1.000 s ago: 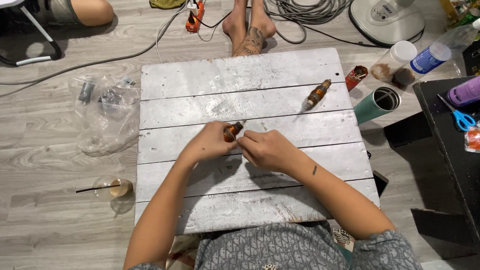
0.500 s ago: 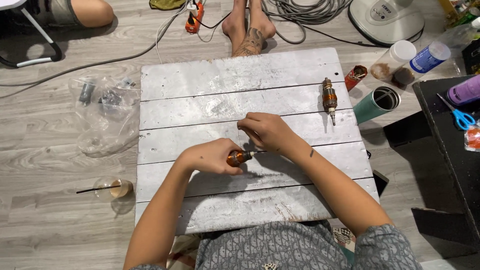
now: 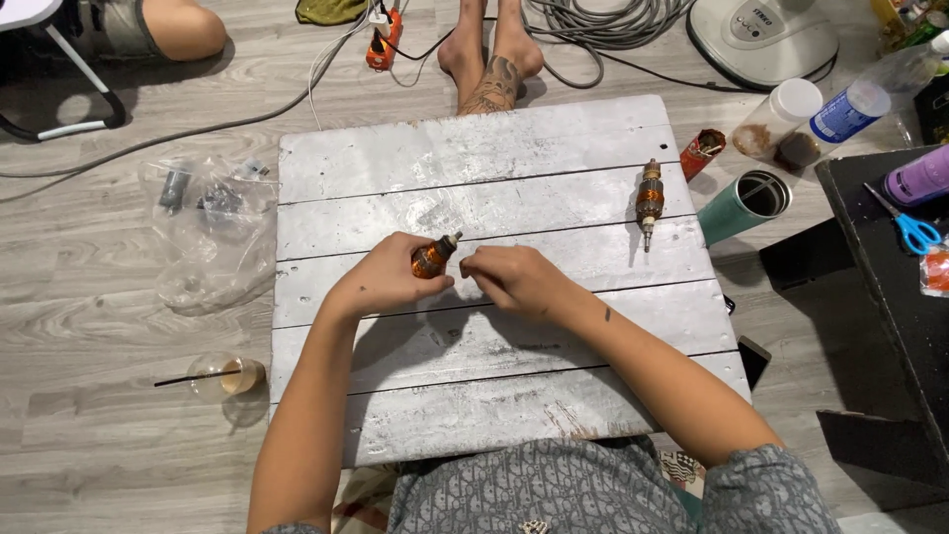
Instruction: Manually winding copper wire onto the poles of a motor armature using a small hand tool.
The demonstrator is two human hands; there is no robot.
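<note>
From the head view, the left hand (image 3: 386,282) is wrapped around a small orange-wound motor armature (image 3: 432,259), holding it tilted just above the middle of the whitewashed plank bench (image 3: 474,148). The right hand (image 3: 509,277) sits just beside it with fingers pinched narrow near the armature's shaft end; whether it grips anything there I cannot tell. A second armature (image 3: 648,201) lies alone near the bench's right edge. Off that edge a teal tumbler (image 3: 741,206) lies on its side, mouth open, contents unseen. A clear plastic bag (image 3: 208,232) on the floor holds dark small parts. A glass cup (image 3: 229,376) holds pale liquid and a stick.
</note>
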